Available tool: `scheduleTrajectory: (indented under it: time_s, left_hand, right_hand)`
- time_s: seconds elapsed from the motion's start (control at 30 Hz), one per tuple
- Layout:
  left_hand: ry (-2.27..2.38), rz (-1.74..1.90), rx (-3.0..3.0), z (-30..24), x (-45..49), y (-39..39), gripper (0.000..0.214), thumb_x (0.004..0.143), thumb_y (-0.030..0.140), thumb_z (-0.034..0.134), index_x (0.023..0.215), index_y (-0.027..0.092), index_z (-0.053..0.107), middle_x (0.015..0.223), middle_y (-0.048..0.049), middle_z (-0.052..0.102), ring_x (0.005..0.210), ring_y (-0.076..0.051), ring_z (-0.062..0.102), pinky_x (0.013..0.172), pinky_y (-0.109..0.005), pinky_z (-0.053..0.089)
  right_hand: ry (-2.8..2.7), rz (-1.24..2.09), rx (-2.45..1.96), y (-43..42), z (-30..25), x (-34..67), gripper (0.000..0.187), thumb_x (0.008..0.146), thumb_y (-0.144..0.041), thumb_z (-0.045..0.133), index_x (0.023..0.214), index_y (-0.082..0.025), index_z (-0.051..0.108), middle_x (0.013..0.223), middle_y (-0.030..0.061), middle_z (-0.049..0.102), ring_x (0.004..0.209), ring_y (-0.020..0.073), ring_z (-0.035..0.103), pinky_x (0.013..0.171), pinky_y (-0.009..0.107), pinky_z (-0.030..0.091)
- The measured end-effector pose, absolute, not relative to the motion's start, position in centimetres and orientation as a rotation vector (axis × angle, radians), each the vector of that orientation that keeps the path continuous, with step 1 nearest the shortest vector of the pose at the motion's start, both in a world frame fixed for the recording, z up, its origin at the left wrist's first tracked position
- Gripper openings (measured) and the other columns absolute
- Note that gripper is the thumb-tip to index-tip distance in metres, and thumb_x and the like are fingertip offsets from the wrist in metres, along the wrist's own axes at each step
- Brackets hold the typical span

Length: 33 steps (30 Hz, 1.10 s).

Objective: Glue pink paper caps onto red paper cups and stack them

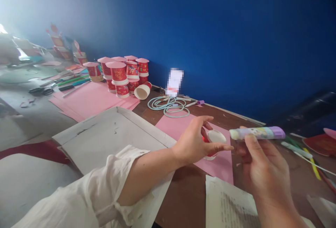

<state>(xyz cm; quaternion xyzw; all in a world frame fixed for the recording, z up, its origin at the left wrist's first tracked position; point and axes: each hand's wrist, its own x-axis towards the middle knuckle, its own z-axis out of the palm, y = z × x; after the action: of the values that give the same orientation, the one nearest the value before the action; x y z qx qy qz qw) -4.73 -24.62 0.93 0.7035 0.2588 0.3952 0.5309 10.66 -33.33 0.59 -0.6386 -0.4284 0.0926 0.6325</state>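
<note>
My right hand holds a glue stick with a purple base, lying nearly level between thumb and fingers. Its pale, uncapped end points left. A red and white paper cup stands just left of that end, on a pink paper sheet. Around the cup's near left side is my left hand, thumb and fingers spread apart; whether any fingertip touches the cup is hard to make out.
Stacked red cups with pink lids stand at the back left, beside one cup lying sideways. Nearby are pink sheets, scissors, a coiled cable, a phone, a purple cap and a printed page.
</note>
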Motion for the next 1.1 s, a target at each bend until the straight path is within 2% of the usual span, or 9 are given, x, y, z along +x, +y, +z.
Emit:
scheduleTrajectory:
  time_s: [0.13, 0.23, 0.33, 0.57, 0.67, 0.77, 0.93, 1.03, 1.1]
  left_hand:
    - [0.75, 0.921, 1.966, 0.5, -4.7, -24.6, 0.087, 0.058, 0.055, 0.081, 0.129, 0.019, 0.045, 0.115, -0.0112, 0.055, 0.099, -0.025, 0.055, 0.089, -0.043, 0.047]
    - [0.796, 0.837, 2.057, -0.3, -4.4, -24.6, 0.096, 0.056, 0.055, 0.082, 0.134, 0.018, 0.04, 0.118, -0.0135, 0.053, 0.106, -0.029, 0.055, 0.092, -0.046, 0.046]
    - [0.856, 0.753, 2.063, -1.1, -4.1, -24.5, 0.1, 0.055, 0.056, 0.082, 0.136, 0.017, 0.038, 0.119, -0.0147, 0.051, 0.107, -0.032, 0.056, 0.09, -0.047, 0.048]
    - [0.905, 0.644, 1.985, -1.7, -3.8, -24.0, 0.076, 0.058, 0.055, 0.079, 0.12, 0.019, 0.052, 0.117, -0.0107, 0.052, 0.099, -0.026, 0.058, 0.082, -0.04, 0.05]
    - [0.911, 0.655, 2.041, -1.6, -3.8, -24.0, 0.064, 0.059, 0.056, 0.078, 0.109, 0.02, 0.057, 0.108, -0.0078, 0.053, 0.092, -0.024, 0.059, 0.078, -0.037, 0.05]
    - [0.922, 0.669, 2.072, -1.7, -3.8, -24.0, 0.063, 0.06, 0.056, 0.077, 0.108, 0.019, 0.057, 0.107, -0.0078, 0.053, 0.089, -0.023, 0.058, 0.075, -0.036, 0.05]
    - [0.923, 0.696, 2.099, -2.1, -3.7, -24.0, 0.063, 0.061, 0.057, 0.076, 0.108, 0.019, 0.056, 0.106, -0.0071, 0.054, 0.088, -0.022, 0.057, 0.075, -0.037, 0.05]
    - [0.93, 0.694, 2.087, -2.1, -3.6, -24.1, 0.064, 0.06, 0.057, 0.077, 0.108, 0.019, 0.056, 0.108, -0.0067, 0.054, 0.085, -0.021, 0.058, 0.072, -0.036, 0.051]
    - [0.928, 0.691, 2.071, -2.1, -3.7, -24.2, 0.063, 0.06, 0.056, 0.078, 0.107, 0.019, 0.056, 0.109, -0.0066, 0.054, 0.084, -0.02, 0.057, 0.072, -0.035, 0.051]
  right_hand:
    - [-1.106, 0.061, -1.804, -32.5, 1.6, 11.1, 0.045, 0.082, -0.057, 0.062, 0.108, -0.021, 0.071, 0.074, 0.0054, 0.069, 0.064, 0.0226, 0.062, 0.059, 0.034, 0.044]
    - [-1.327, -0.103, -1.868, -31.7, 1.5, 11.1, 0.038, 0.083, -0.054, 0.059, 0.1, -0.022, 0.07, 0.08, 0.0059, 0.069, 0.069, 0.0241, 0.063, 0.063, 0.035, 0.044]
    - [-1.513, -0.267, -1.824, -31.3, 1.2, 10.6, 0.03, 0.085, -0.048, 0.057, 0.094, -0.021, 0.067, 0.079, 0.005, 0.064, 0.067, 0.0215, 0.06, 0.062, 0.033, 0.042]
    - [-1.624, -0.198, -1.743, -32.3, 1.7, 10.1, 0.023, 0.088, -0.043, 0.056, 0.092, -0.022, 0.065, 0.083, 0.0033, 0.064, 0.068, 0.0186, 0.059, 0.061, 0.029, 0.041]
    - [-1.539, -0.293, -1.814, -32.4, 1.4, 10.4, 0.026, 0.087, -0.045, 0.056, 0.09, -0.021, 0.064, 0.076, 0.0039, 0.063, 0.065, 0.0197, 0.057, 0.059, 0.031, 0.039]
    - [-1.454, -0.372, -1.853, -32.1, 0.8, 10.4, 0.03, 0.085, -0.049, 0.057, 0.087, -0.019, 0.064, 0.071, 0.004, 0.061, 0.062, 0.0199, 0.055, 0.059, 0.031, 0.038]
    - [-1.368, -0.194, -1.866, -32.0, 0.7, 10.0, 0.034, 0.081, -0.052, 0.062, 0.088, -0.02, 0.066, 0.07, 0.0036, 0.062, 0.064, 0.02, 0.055, 0.059, 0.031, 0.038]
    - [-1.078, 0.112, -1.823, -32.0, 0.6, 10.0, 0.034, 0.076, -0.052, 0.069, 0.081, -0.019, 0.068, 0.068, 0.0036, 0.063, 0.063, 0.0185, 0.054, 0.056, 0.028, 0.038]
    - [-0.785, 0.407, -1.574, -31.8, 0.5, 10.2, 0.031, 0.072, -0.046, 0.075, 0.076, -0.017, 0.065, 0.067, 0.0018, 0.061, 0.057, 0.0128, 0.05, 0.052, 0.024, 0.037]
